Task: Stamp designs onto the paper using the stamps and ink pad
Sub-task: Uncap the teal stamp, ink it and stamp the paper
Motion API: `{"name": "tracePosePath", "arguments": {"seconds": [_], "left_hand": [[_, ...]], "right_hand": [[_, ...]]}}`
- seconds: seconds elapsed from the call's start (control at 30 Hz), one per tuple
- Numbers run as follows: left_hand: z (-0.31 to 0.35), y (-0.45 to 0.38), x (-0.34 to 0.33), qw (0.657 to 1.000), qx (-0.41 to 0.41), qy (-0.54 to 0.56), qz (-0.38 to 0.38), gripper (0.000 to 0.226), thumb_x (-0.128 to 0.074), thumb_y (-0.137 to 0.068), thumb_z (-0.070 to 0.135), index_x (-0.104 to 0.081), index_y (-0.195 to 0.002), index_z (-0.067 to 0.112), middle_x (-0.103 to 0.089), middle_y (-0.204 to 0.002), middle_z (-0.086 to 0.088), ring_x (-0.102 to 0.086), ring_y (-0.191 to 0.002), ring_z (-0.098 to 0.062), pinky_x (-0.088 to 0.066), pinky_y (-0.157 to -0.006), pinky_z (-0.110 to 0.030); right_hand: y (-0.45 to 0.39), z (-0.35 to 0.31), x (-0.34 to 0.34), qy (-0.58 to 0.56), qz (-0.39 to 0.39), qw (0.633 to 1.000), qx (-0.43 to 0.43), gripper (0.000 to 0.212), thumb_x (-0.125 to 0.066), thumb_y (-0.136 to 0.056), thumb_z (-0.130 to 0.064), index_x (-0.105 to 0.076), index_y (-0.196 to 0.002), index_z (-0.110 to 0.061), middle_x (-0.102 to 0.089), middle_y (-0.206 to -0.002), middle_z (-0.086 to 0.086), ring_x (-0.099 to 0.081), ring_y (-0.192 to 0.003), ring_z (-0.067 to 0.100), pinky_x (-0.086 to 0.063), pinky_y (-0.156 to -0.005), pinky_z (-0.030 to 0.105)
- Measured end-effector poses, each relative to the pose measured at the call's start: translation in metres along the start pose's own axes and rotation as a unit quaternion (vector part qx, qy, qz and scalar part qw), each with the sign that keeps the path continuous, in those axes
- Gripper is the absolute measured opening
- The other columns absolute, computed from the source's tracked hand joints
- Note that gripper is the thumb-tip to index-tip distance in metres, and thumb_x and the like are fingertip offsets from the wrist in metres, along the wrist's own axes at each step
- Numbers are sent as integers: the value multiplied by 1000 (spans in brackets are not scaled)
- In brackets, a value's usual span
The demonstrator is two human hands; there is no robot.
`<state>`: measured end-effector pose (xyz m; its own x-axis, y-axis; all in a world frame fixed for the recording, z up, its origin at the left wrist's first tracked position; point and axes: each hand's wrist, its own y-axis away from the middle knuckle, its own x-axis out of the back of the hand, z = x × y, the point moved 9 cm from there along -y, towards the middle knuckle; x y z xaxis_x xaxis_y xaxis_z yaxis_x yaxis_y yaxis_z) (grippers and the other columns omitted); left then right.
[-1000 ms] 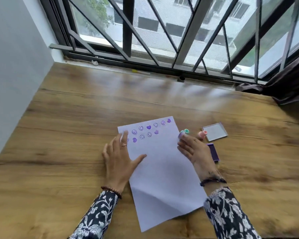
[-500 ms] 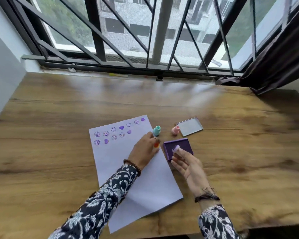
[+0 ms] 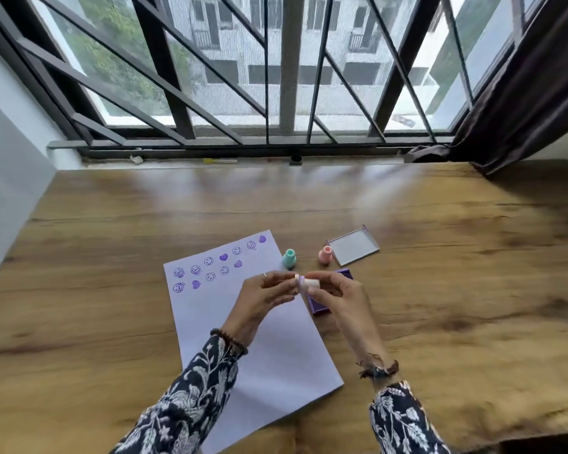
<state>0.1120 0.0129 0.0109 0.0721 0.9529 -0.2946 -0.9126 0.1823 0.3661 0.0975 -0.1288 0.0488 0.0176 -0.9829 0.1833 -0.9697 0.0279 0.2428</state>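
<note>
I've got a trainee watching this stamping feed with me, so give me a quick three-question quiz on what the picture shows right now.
1. True or false: the teal stamp stands on the paper.
2. Which of these do both hands hold? A) the pink stamp B) the white stamp C) the clear lid
3. Fill in: the prints on the paper are smiley faces and purple ____.

Key
1. False: it stands on the table, just past the paper's right edge.
2. B: the left hand and right hand pinch it above the purple ink pad.
3. hearts.
</note>
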Motion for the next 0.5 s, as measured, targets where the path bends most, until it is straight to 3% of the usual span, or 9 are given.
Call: {"name": "tracePosePath", "arguments": {"seconds": [0.13,0.37,0.5], "left_hand": [[-1,-2,-1,1000,15,25,-8,9,-66,-78,8,-72,-84,10,-74,-75,0,-68,-72,-9,-54,-66,-13],[-1,-9,-11,993,34,113,-18,11,-65,-77,5,-67,-88,2,-75,-79,-5,-70,-77,-14,-57,-69,-16],[-1,-15,-12,990,22,138,-12,19,-69,-67,7,-67,-86,2,-75,-81,-7,-71,-79,-16,-57,-67,-18]], "right_hand": [[-3,-5,3,6,-5,1000,9,24,-69,-81,-8,-71,-103,-16,-73,-97,-1,-67,-92,6,-53,-81,19],[-13,-6,7,-37,-7,999,-4,21,-76,-74,-16,-74,-95,-16,-74,-90,0,-69,-85,5,-54,-69,15],[-23,-7,4,-55,-30,998,-16,33,-76,-64,-34,-74,-92,-17,-75,-89,3,-72,-85,14,-56,-65,17]]}}
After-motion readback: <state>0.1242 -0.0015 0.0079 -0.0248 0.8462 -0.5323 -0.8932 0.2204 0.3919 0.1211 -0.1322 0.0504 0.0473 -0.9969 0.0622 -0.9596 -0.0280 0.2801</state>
